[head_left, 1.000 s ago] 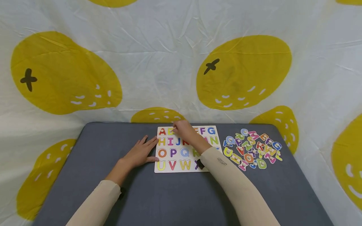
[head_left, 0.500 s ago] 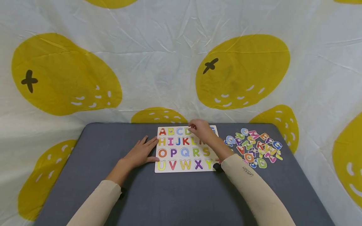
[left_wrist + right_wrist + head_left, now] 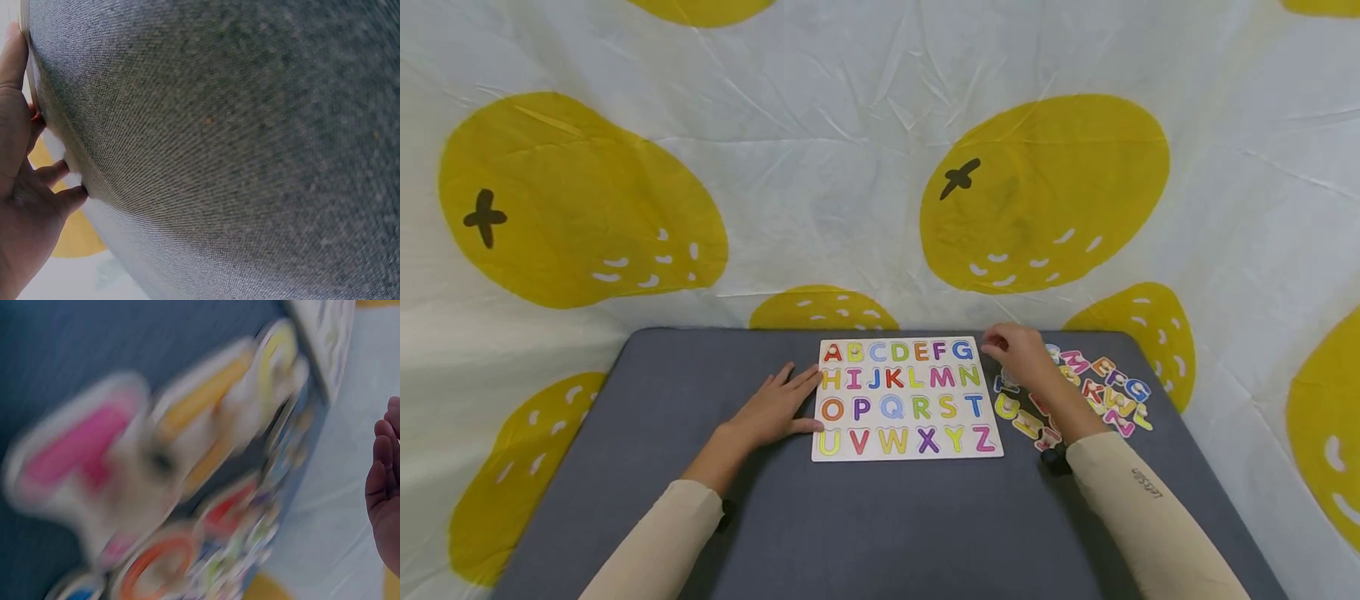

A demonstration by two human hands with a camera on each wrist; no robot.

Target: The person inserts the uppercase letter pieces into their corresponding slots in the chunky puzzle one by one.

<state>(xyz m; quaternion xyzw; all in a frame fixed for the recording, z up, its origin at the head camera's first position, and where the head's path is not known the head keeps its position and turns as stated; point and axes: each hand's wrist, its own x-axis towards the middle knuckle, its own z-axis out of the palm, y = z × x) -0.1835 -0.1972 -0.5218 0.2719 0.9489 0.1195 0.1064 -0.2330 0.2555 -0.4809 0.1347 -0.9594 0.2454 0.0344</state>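
Note:
A pale alphabet puzzle board (image 3: 874, 425) lies on the dark table, its rows running from A to Z. Small knobs show on the A (image 3: 832, 352) and B (image 3: 855, 352). My left hand (image 3: 769, 410) rests at the board's left edge, fingers spread and thumb touching the rim. To the right of the board, my right hand (image 3: 1018, 350) is over the near side of the loose letter pieces (image 3: 1118, 402), its fingers loosely bent with nothing showing between them. In the right wrist view, a pink H piece (image 3: 81, 450) and an orange O piece (image 3: 156, 562) lie blurred below the hand.
The grey-blue table (image 3: 880, 533) ends at a white curtain (image 3: 820, 192) with yellow fruit prints just behind the board. Loose pieces lie close to the board's right edge, some overlapping each other. The right forearm covers part of the pile.
My right hand has moved right, from over the B, across the board's top row, to the loose pieces, uncovering the whole board. My left hand has stayed at the left edge.

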